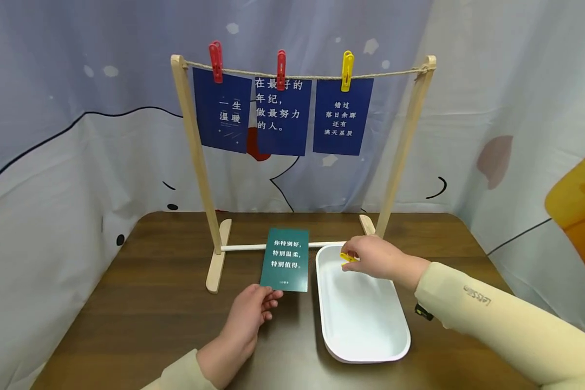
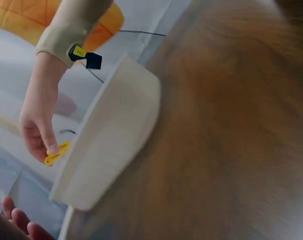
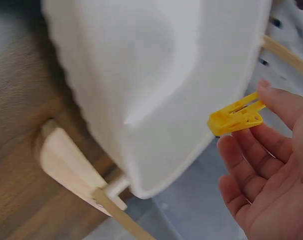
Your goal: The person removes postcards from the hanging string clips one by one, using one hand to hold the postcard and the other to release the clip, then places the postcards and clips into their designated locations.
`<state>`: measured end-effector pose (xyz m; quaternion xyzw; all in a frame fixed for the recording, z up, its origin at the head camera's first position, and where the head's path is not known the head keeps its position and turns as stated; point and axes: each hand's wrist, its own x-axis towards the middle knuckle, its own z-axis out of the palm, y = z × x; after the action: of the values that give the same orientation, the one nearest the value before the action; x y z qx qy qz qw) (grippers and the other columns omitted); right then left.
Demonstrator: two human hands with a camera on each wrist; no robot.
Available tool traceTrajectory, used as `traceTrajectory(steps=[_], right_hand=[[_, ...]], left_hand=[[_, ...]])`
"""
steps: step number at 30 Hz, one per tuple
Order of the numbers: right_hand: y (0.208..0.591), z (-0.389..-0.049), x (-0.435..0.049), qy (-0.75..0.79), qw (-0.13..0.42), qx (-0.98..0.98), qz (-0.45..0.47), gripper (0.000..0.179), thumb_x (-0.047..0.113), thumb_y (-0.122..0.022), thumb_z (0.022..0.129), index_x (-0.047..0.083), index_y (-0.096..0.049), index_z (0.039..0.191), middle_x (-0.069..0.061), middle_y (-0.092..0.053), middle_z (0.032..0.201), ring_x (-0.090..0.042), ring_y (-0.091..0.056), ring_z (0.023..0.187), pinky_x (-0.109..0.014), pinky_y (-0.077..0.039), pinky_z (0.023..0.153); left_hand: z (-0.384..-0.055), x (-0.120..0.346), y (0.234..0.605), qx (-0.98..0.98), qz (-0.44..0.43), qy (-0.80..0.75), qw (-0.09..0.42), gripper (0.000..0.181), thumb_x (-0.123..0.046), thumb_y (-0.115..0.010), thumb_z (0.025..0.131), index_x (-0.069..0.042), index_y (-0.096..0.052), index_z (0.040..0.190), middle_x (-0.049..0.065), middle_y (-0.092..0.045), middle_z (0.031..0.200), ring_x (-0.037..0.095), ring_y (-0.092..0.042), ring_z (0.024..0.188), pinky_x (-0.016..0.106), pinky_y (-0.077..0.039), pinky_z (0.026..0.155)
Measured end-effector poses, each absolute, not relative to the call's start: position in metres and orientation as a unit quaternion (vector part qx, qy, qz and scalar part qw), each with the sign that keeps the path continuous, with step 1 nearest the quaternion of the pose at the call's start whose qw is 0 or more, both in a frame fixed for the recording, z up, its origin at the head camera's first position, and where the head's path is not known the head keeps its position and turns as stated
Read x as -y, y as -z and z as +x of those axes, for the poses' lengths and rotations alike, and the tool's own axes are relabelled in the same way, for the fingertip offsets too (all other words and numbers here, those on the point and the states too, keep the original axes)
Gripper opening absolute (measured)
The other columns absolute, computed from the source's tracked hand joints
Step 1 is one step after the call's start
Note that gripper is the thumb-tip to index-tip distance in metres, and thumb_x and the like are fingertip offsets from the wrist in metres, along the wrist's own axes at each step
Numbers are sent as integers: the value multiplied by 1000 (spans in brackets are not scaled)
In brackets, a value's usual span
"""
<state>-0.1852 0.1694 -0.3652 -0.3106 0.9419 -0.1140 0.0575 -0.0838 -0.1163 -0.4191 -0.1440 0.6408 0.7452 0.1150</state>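
Observation:
A green card (image 1: 287, 261) with white writing is pinched at its lower left corner by my left hand (image 1: 246, 317). Over the far end of a white tub (image 1: 363, 319), my right hand (image 1: 375, 256) pinches a yellow clothespin (image 3: 236, 116) between thumb and fingers. In the left wrist view the same clothespin (image 2: 57, 153) shows beside the tub's edge. Three blue cards hang from a cord: the left card (image 1: 221, 111) and middle card (image 1: 283, 116) by red clothespins, the right card (image 1: 343, 116) by a yellow clothespin (image 1: 348, 71).
A wooden stand with a left post (image 1: 195, 151) and a right post (image 1: 404, 151) carries the cord (image 1: 317, 77). A white crossbar (image 1: 244, 248) joins its feet low down, behind the green card and tub. The brown table (image 1: 141, 303) ends at a printed curtain (image 1: 127, 162).

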Motion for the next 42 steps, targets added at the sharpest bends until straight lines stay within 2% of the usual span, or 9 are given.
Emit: traceTrajectory(steps=[6, 14, 17, 22, 26, 30, 34, 38, 42], right_hand=[[391, -192, -170, 45, 77, -939, -331, 22, 27, -82, 82, 15, -63, 82, 9, -50, 71, -9, -44, 65, -33, -38, 69], [407, -197, -169, 15, 94, -936, -338, 19, 20, -82, 78, 12, -66, 85, 7, -53, 74, -11, -46, 67, -39, -42, 73], [411, -200, -170, 8, 96, -936, -338, 20, 20, -82, 78, 12, -64, 84, 7, -51, 72, -12, -45, 67, -39, -42, 73], [419, -203, -170, 3, 90, -935, -343, 21, 21, -81, 78, 15, -62, 82, 8, -48, 71, -12, -43, 67, -38, -42, 73], [424, -204, -171, 5, 63, -929, -366, 25, 17, -80, 76, 16, -55, 74, 7, -41, 67, -11, -38, 63, -34, -39, 67], [427, -202, -170, -1, 39, -925, -379, 25, 16, -81, 75, 16, -55, 74, 8, -41, 66, -11, -40, 62, -33, -41, 65], [428, -201, -169, -1, 34, -925, -379, 20, 14, -80, 76, 14, -61, 81, 7, -48, 70, -13, -49, 67, -37, -47, 71], [428, -201, -171, 18, 27, -928, -370, 18, 13, -79, 76, 12, -61, 81, 6, -49, 71, -14, -50, 67, -39, -47, 71], [427, -201, -173, 28, 30, -934, -354, 15, 13, -79, 77, 12, -65, 82, 7, -50, 70, -12, -48, 66, -39, -44, 71]], left_hand=[[-78, 130, 435, -643, -164, -728, 170, 21, -19, -47, 100, -3, -58, 108, 2, -73, 102, 14, -54, 80, 25, -42, 61], [-69, 141, 447, -591, -179, -751, 234, 29, -23, -46, 104, 0, -51, 121, -1, -73, 103, 10, -56, 78, 25, -44, 64], [-63, 145, 449, -569, -176, -762, 256, 30, -27, -45, 105, -1, -49, 120, -1, -73, 101, 9, -58, 77, 25, -44, 64], [-54, 151, 449, -542, -168, -768, 298, 28, -34, -48, 104, -6, -52, 105, -1, -73, 95, 8, -60, 74, 25, -46, 64], [-55, 154, 442, -570, -117, -748, 320, 28, -36, -51, 102, -8, -54, 98, 1, -72, 93, 9, -61, 74, 25, -47, 64], [-61, 153, 429, -711, 13, -644, 281, 26, -30, -57, 101, -6, -62, 93, 1, -71, 87, 11, -58, 68, 26, -46, 57], [-65, 153, 416, -891, 146, -399, 159, 12, -29, -67, 95, -17, -69, 94, -6, -67, 84, 13, -59, 68, 31, -47, 57], [-77, 154, 412, -955, 202, -200, 82, 25, -32, -74, 89, -19, -70, 110, -2, -64, 104, 20, -63, 91, 40, -52, 72], [-95, 155, 418, -968, 207, -115, 84, 44, -37, -76, 87, -19, -66, 126, 10, -59, 127, 32, -58, 106, 50, -51, 80]])
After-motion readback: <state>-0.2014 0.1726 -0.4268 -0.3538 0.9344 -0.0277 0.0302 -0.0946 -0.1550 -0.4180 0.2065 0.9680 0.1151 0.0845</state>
